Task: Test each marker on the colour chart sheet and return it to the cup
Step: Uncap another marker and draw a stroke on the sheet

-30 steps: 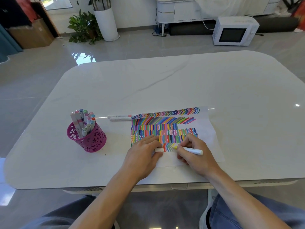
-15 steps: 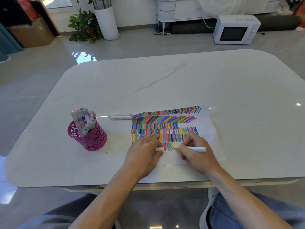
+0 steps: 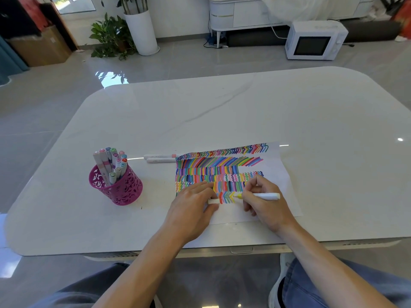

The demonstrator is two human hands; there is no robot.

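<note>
Both hands are down on the sheet [image 3: 282, 174]. The right hand [image 3: 264, 203] pinches a white marker [image 3: 266, 196] in a writing grip close behind its yellow tip. The left hand [image 3: 191, 207] rests just to its left, thumb and forefinger nipping a short white stub that looks to be the cap [image 3: 213, 201]. From where I stand the marker lies nearly level, its long axis running left to right. The tip points left toward the other hand and meets the paper at the end of the lowest row of strokes. I'd call it light, stiff, slightly slick plastic, best held near the tip for drawing and mid-barrel for carrying. The pink cup [image 3: 120, 187] stands well left of the left hand.
</note>
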